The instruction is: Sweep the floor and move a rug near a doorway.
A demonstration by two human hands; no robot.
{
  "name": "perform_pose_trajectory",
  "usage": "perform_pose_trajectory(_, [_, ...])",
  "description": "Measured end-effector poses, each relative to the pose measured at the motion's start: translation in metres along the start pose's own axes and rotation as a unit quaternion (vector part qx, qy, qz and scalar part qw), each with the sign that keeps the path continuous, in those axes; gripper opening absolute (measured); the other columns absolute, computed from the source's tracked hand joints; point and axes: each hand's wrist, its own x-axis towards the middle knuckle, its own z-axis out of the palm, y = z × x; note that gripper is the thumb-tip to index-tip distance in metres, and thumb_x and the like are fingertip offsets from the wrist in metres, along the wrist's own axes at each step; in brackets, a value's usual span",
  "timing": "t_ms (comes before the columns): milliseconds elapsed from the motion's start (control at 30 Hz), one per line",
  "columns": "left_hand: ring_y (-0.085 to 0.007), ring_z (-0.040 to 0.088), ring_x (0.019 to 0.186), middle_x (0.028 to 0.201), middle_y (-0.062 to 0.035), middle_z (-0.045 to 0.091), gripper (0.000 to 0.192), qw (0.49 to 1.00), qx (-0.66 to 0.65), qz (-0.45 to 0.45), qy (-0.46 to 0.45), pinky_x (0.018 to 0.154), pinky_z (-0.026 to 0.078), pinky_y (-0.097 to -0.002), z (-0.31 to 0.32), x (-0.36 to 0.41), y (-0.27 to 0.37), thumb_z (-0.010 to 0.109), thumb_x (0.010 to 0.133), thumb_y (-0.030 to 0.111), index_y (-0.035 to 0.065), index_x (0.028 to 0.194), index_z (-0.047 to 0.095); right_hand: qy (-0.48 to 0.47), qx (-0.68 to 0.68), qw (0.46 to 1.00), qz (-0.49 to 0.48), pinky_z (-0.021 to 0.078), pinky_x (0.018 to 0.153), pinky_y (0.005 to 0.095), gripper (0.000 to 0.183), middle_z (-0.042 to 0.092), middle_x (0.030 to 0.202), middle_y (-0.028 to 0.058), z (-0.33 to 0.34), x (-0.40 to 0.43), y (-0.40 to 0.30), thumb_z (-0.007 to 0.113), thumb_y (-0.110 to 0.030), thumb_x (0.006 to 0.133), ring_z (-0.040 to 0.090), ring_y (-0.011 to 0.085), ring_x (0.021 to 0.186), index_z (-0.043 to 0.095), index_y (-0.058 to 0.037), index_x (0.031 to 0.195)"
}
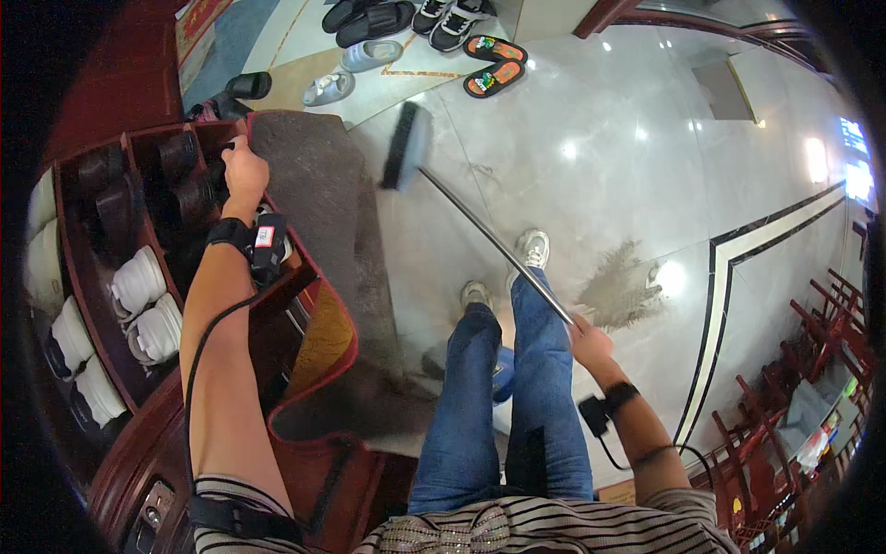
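My right hand (590, 341) is closed around the metal handle of a broom (484, 232). The broom's dark bristle head (403, 147) is raised at an angle near the edge of a grey-brown mat (315, 159) and looks slightly blurred. My left hand (245, 170) is at the upper right corner of a dark red wooden shoe rack (142, 208), with its fingers over a dark item or the rack's edge; which of these it grips cannot be told. White shoes (158, 325) and dark shoes (187, 201) stand in the rack's compartments.
Black slides (374, 24), light blue clogs (370, 55), black sneakers (453, 24) and orange-soled slippers (495, 77) lie on the floor ahead. A feathery grey patch (612, 287) marks the tiles at right. Wooden chairs (824, 332) stand at far right. A blue object (503, 377) is between my legs.
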Motion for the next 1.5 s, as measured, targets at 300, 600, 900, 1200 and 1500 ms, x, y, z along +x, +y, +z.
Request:
perform_pose_trajectory(300, [-0.0381,0.045,0.081,0.098,-0.0238,0.038,0.038,0.999,-0.049,-0.017,-0.005,0.071,0.038,-0.0392,-0.007,-0.019,-0.01,0.043,0.067,0.004,0.0047,0.105,0.037,0.053,-0.085,0.978,0.182,0.0393,0.057,0.0436,0.028,0.054,0.069,0.017,-0.014,-0.211,0.145,0.035,-0.03,0.078,0.05,0.036,0.066,0.048,-0.0129,0.095])
perform_pose_trajectory(600, [-0.0384,0.044,0.086,0.094,-0.0272,0.042,0.035,0.987,-0.144,-0.032,0.062,0.073,0.037,-0.0395,0.041,-0.035,-0.024,0.046,0.069,0.013,-0.0012,0.1,0.038,0.073,0.07,0.991,0.088,0.0393,0.051,0.0353,0.021,0.05,0.063,0.018,-0.023,-0.221,0.125,0.042,-0.02,0.076,0.051,0.0312,0.059,0.05,-0.0032,0.087])
perform_pose_trajectory(900, [-0.0281,0.046,0.089,0.095,-0.016,0.049,0.054,0.965,0.022,0.117,-0.232,0.078,0.03,-0.0438,0.105,-0.223,-0.035,0.058,0.062,0.038,-0.0015,0.096,0.045,0.014,0.085,0.985,-0.147,0.0413,0.051,0.0341,0.018,0.052,0.06,0.0136,0.008,-0.117,0.022,0.044,-0.018,0.075,0.052,0.0294,0.057,0.049,-0.0033,0.084])
perform_pose_trajectory(1200, [-0.025,0.051,0.072,0.076,-0.0087,0.054,0.019,0.978,0.097,0.133,-0.125,0.067,0.034,-0.0415,0.08,-0.216,-0.087,0.049,0.07,0.023,0.0077,0.081,0.05,-0.005,0.118,0.99,-0.072,0.0416,0.048,0.0326,0.021,0.052,0.058,0.0155,-0.01,-0.122,0.052,0.042,-0.016,0.077,0.054,0.0249,0.053,0.045,-0.0007,0.092])
perform_pose_trajectory(1500, [-0.0293,0.051,0.073,0.085,-0.0117,0.053,0.026,0.993,0.093,0.062,-0.032,0.058,0.041,-0.0367,-0.045,-0.215,-0.114,0.046,0.073,0.022,0.0047,0.092,0.047,0.06,-0.076,0.98,-0.174,0.0417,0.056,0.0372,0.042,0.053,0.069,0.0171,-0.025,-0.056,-0.02,0.039,-0.019,0.076,0.053,0.0307,0.064,0.027,-0.0294,0.116])
